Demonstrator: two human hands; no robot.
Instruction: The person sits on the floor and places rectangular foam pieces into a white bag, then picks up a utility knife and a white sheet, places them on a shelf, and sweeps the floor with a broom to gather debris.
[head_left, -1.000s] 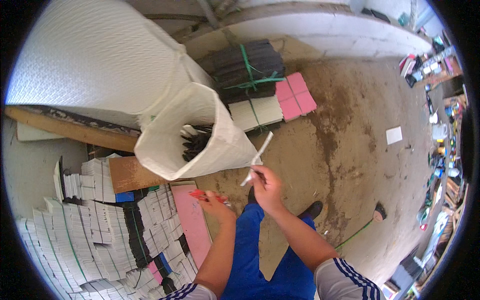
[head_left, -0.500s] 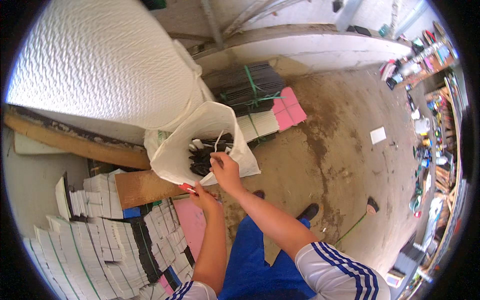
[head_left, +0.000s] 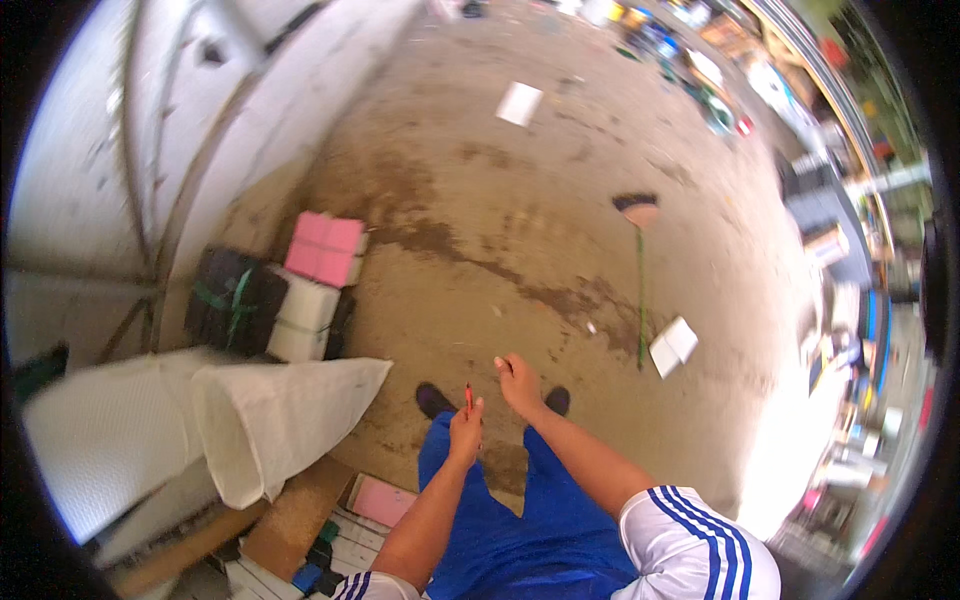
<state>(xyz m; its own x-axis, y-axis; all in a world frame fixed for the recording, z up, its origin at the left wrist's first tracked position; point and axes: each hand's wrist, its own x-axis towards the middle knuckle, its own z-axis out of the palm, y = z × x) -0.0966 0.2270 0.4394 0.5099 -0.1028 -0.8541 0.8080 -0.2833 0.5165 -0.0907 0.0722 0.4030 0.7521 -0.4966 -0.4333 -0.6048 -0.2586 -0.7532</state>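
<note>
Head view: our left hand point(head_left: 466, 436) gripped a slim red tool point(head_left: 469, 398), its end poking out ahead of the fist. Our right hand point(head_left: 519, 386), just right of it, had its fingers curled closed; we couldn't tell if they pinched anything. We read the step as between pieces, tool touching no work. Next move called for keeping tool and right fingers apart. White sack point(head_left: 315, 405) gaped left of the left hand; tied pink bundle point(head_left: 326, 248) farther ahead-left.
</note>
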